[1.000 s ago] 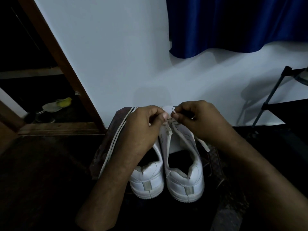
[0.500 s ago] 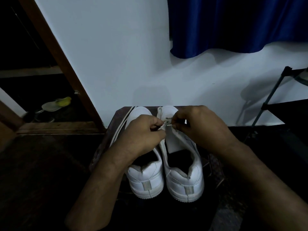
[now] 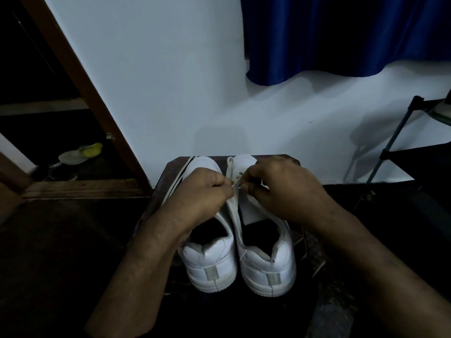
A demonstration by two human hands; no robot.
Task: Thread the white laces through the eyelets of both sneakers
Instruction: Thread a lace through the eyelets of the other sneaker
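Observation:
Two white sneakers stand side by side on a small dark table [image 3: 166, 176], heels toward me: the left sneaker [image 3: 210, 267] and the right sneaker [image 3: 266, 267]. My left hand [image 3: 202, 193] and my right hand [image 3: 283, 189] meet over the right sneaker's eyelet rows, and each pinches the white lace [image 3: 235, 185] between fingertips. A short loop of that lace [image 3: 229, 164] lies toward the toe. The eyelets under my fingers are hidden. A second white lace [image 3: 175, 184] trails off the table's left edge.
A white wall rises right behind the table, with a blue curtain [image 3: 341, 37] above. A brown door frame [image 3: 80, 93] slants at left, with footwear [image 3: 78, 154] on the floor beyond it. A black metal rack [image 3: 400, 147] stands at right.
Both hands have come down and toward me along the right sneaker, from near its toe to its middle eyelets, still pinching the lace. The toes of both sneakers now show.

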